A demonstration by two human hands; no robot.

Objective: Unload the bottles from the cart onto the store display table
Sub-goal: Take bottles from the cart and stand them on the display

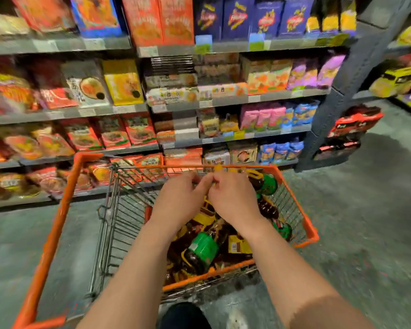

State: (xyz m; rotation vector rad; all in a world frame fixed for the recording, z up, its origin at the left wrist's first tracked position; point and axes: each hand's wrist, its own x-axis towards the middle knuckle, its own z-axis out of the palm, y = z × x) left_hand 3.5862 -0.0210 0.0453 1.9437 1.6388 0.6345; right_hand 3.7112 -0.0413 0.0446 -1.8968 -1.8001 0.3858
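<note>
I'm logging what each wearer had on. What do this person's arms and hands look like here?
Both forearms are bare as far as the frame shows: no sleeves in view. The left hand and right hand wear no gloves, and no watch or wristband shows. The frame is too blurred to rule out rings.

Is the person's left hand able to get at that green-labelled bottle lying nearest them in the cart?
Probably yes. The green-labelled bottle lies on top of the pile in the open-topped cart, just below the left forearm. The left hand hovers further in beside the right hand; nothing covers the bottle.
</note>
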